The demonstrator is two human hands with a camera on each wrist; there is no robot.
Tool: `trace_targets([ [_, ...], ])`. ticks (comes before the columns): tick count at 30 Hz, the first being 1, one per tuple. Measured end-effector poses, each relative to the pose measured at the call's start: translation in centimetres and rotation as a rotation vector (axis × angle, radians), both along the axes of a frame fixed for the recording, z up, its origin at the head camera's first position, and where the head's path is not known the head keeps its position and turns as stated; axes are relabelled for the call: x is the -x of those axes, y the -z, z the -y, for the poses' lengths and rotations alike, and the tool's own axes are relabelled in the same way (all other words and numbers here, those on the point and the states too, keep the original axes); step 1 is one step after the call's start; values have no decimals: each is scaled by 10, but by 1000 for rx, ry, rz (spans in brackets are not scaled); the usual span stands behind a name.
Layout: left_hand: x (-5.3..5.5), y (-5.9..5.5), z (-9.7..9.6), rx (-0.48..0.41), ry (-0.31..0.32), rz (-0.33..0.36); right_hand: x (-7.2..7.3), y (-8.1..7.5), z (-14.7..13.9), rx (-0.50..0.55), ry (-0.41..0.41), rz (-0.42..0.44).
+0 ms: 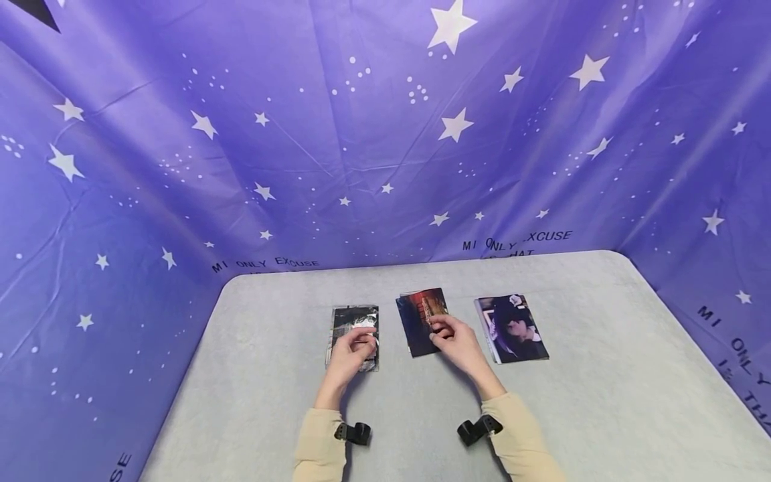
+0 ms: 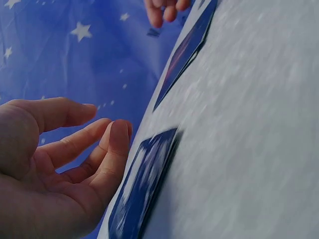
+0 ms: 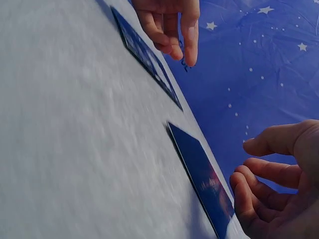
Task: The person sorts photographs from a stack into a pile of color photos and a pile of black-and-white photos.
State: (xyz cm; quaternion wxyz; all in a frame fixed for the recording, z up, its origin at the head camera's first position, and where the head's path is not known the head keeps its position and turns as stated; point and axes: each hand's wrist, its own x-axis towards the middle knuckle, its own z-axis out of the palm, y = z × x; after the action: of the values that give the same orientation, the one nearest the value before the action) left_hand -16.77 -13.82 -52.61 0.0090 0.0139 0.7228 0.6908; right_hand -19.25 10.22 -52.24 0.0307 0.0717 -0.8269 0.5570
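Three piles of picture cards lie in a row on the table. Over the left pile (image 1: 346,317), dark with a silvery sheen, hovers my left hand (image 1: 351,353). Its fingers are loosely bent, and the left wrist view shows a gap between thumb (image 2: 65,111) and fingers with nothing in it. The middle pile (image 1: 414,328) has a dark blue and red-orange top picture. My right hand (image 1: 460,345) is above that pile's right side. In the right wrist view its thumb (image 3: 269,140) stands apart from the relaxed fingers, and it holds nothing.
A third pile (image 1: 519,338), its top picture dark with purple and a white flower, lies to the right of my right hand. The grey table (image 1: 415,415) backs onto a purple star-patterned curtain (image 1: 361,134). A black camera band (image 1: 355,433) sits on each sleeved wrist.
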Motion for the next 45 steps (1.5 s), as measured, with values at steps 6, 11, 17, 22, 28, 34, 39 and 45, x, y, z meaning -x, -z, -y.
trace_targets([
  [6, 3, -1, -22, 10, 44, -25, 5, 4, -21, -71, 23, -32],
  [11, 3, -20, -41, 69, 54, -33, 11, 7, -29, -109, 35, -37],
  [17, 0, -36, -59, 140, 31, -28, 15, 11, -30, -152, 50, -16],
  [22, 1, -36, -68, 135, -8, -21, 14, 13, -29, -175, 78, -25],
  [28, 2, -34, -71, 107, -40, -21, 9, 10, -27, -144, 64, -24],
  [34, 3, -33, -70, 51, -35, -24, 5, 9, -27, -115, 55, 15],
  [39, 5, -31, -72, 6, -28, -3, 4, 11, -29, -10, 56, 57],
  [45, 7, -26, -76, -93, 6, 42, 0, 5, -30, 106, 42, 111],
])
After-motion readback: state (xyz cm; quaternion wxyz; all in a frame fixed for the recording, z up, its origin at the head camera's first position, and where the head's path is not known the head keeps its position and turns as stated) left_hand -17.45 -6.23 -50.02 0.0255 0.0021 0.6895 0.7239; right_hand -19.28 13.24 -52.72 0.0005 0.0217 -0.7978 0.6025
